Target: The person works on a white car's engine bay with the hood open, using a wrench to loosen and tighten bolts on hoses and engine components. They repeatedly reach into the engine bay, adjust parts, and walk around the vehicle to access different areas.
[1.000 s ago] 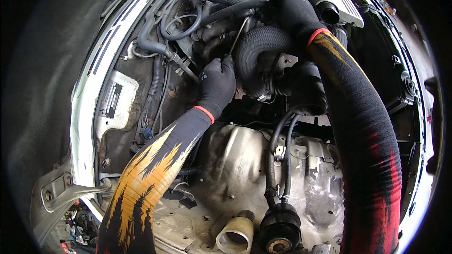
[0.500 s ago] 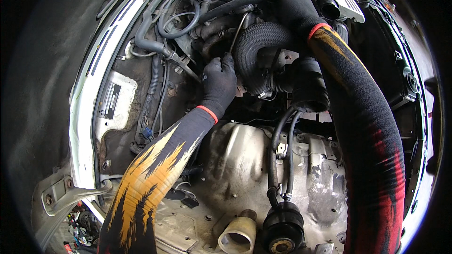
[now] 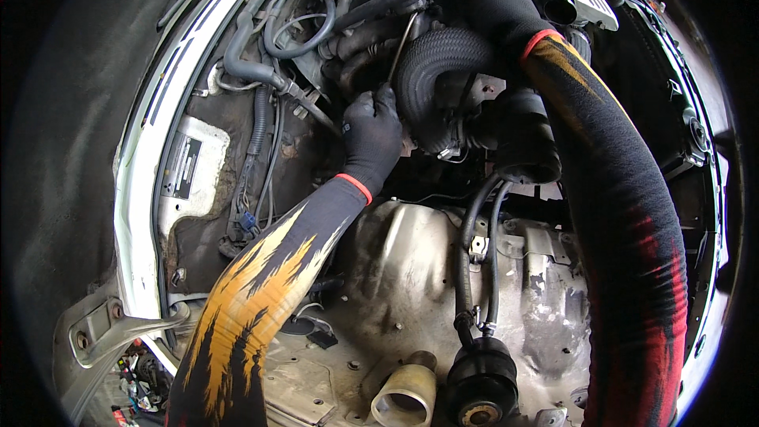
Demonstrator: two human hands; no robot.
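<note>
My left hand point(image 3: 371, 130), in a black glove, is closed around the lower end of a slim metal rod-like tool point(image 3: 403, 43). The tool's shaft rises from my fingers toward the end of a dark hose point(image 3: 387, 9); its exact contact there is unclear. Just right of the shaft curves a thick braided black hose point(image 3: 431, 59). My right hand point(image 3: 498, 0), also gloved, reaches over the engine at the top, its back toward me. It lies beside the dark hose's right end, and its fingers are hidden, so what they touch cannot be told.
Grey hoses point(image 3: 249, 63) and wiring run along the left side, next to a white body rail point(image 3: 170, 71). A silver canister point(image 3: 557, 4) sits upper right. Below are an open black duct point(image 3: 526, 162), a dented metal wheel housing point(image 3: 411, 261), a black round mount point(image 3: 481, 387) and a beige cup-shaped part point(image 3: 405, 395).
The view has shifted slightly. Both hands hold nearly the same places, with the left hand still around the tool and its shaft at almost the same slant.
</note>
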